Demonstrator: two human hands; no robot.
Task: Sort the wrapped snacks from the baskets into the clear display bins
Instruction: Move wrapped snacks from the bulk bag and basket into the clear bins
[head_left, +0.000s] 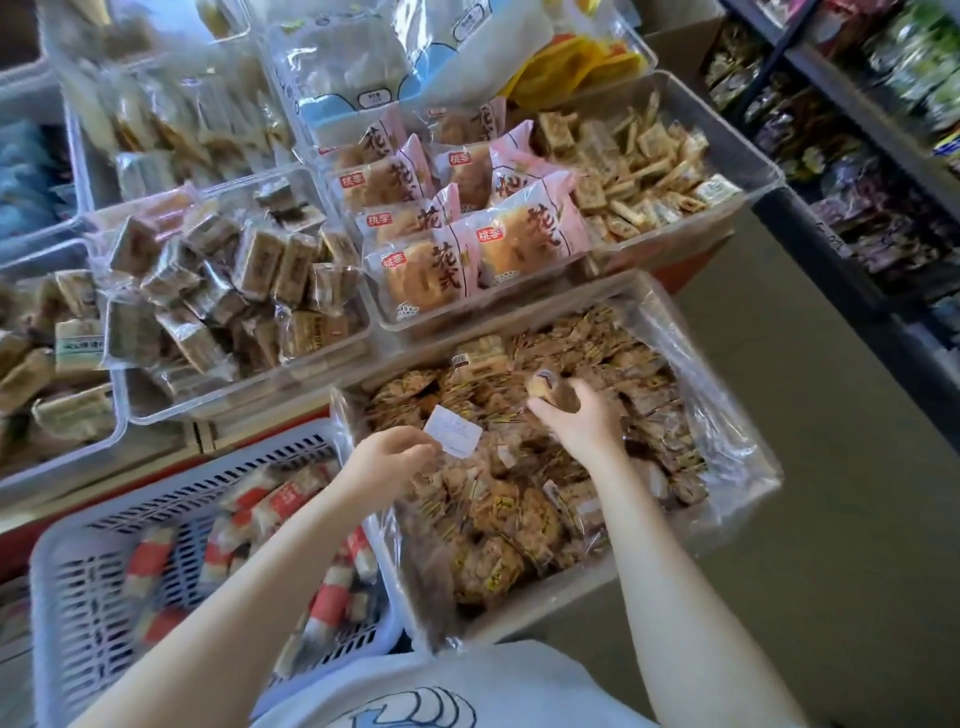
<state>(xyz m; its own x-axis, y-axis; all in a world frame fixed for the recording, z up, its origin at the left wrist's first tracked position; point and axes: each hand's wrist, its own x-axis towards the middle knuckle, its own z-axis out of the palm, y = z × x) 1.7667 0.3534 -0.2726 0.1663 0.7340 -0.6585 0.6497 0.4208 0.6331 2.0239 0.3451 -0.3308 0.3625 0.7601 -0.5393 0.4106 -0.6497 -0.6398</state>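
Observation:
A cardboard box (748, 447) lined with clear plastic sits in front of me, full of small brown wrapped snacks (498, 509). My left hand (387, 460) pinches a white paper slip (453, 432) over the box's left side. My right hand (582, 418) grips a small brown wrapped snack (550, 389) above the heap. A white slotted basket (78, 582) at lower left holds red-and-white wrapped snacks (150, 561). Clear display bins stand beyond: one with brown square packs (249, 280), one with pink bread packs (457, 234).
A clear bin of small tan biscuit packs (649, 161) stands at right rear, and more clear bins (52, 353) of wrapped snacks at left. A dark shelf (857, 197) of packaged goods runs along the right. Grey floor (810, 519) lies beside the box.

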